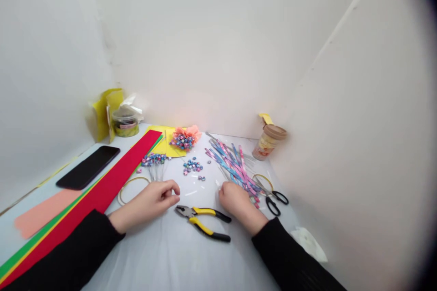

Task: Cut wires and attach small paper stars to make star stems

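My left hand [150,202] rests on the white table covering with its fingers curled, and anything tiny between them is too small to tell. My right hand [235,202] lies beside a loose pile of blue and pink paper strips [232,168], fingertips down near its edge. Between the hands, just below them, lie yellow-and-black handled pliers [201,223]. Black-handled scissors [273,201] sit to the right of my right hand. Small folded paper stars [190,166] are scattered ahead of my hands.
Wire stems topped with paper stars [153,160] and a star cluster [182,142] lie ahead. Red, green and peach foam sheets [102,191] and a black phone [88,167] are on the left. A cup [268,142] and a jar [125,122] stand against the walls.
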### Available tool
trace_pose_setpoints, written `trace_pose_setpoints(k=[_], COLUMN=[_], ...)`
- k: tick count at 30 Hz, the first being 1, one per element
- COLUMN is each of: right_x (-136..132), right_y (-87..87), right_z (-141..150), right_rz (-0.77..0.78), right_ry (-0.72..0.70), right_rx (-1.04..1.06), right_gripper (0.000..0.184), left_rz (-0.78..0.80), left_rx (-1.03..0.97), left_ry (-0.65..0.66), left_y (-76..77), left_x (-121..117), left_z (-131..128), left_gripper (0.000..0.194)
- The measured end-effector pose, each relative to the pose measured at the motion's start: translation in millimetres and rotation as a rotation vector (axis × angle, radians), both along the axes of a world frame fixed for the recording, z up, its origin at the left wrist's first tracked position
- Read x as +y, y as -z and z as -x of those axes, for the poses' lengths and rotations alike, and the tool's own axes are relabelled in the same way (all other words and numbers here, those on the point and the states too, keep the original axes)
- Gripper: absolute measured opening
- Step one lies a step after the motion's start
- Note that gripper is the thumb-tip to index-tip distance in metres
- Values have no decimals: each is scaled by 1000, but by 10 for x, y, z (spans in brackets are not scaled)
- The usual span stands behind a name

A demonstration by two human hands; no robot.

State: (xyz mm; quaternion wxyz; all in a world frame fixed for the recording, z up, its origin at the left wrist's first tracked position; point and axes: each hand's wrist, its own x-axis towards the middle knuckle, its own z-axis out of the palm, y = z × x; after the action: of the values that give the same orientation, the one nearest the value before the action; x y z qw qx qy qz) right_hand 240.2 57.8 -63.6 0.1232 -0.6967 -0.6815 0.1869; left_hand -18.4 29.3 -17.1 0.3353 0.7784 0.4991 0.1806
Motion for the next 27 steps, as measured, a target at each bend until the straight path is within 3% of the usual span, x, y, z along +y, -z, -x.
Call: trace_pose_setpoints(k=[4,8,13,17,21,24,27], right_x=[-86,-387,-698,-711,-654,-620,-613], right_y=[-209,-412,-411,-349,-272,-225,-253], right_z=[22,232,495,558,526,447,363], right_rz=[-4,40,100,113,39,-63,-36], right_ry=[-59,-264,-461,-489,-598,-548,-477], right_rx=[52,192,419,446,447,298,37], right_gripper=[19,15,15,14,16,24,17], left_rz=[140,404,586,555,336,296,372], left_rx=[-256,-582,-923,-930,-911,-827,-749], left_ry=[-138,-328,-412,-416,-503,-516,-464], left_y=[-27,18,79,89,-11,-73,-55], left_x=[-43,-92,-143,-150,-128,-107,-98], left_z=[-81,-147,-184,-178,-124,-71,-54], left_gripper=[24,33,31,20,15,13,14])
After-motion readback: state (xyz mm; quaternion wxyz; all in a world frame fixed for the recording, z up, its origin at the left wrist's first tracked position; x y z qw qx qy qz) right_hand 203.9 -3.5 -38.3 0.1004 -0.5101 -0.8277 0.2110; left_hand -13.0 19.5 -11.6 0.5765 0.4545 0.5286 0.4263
